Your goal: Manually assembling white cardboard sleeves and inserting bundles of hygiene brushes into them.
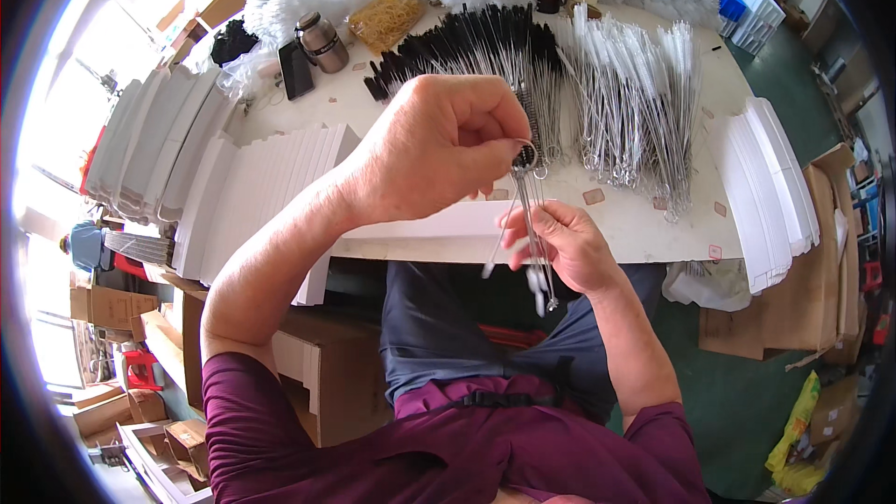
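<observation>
Pinching a small bunch of thin, silvery wire-stemmed brushes (529, 215) by the top end with the bare left hand (439, 145), around the middle of the frame. Closed on it there, with thumb and fingertips together. Hanging down from that pinch and fanning out a bit, with dark bristles right under the fingertips and pale ends lower down, over the dark grey-blue trousers (420, 317). Got the bare right hand (581, 247) lower and to the right, just beside the hanging stems, fingers loosely bent. Can't really tell whether gripping or even touching any of them.

Got plenty lying on the off-white tabletop (644, 238) too: a big heap of black-bristled wire brushes (467, 47) at top centre, then a heap of white-bristled wire brushes (635, 112) just right of that. Also spotted a clear bag of thin yellow bands (385, 21), a squat steel flask (322, 42) and a flat black phone (296, 72) at upper left. Can see rows of folded white card pieces (266, 173) at left, plus more stacked white card (770, 191) at the right edge of the table.
</observation>
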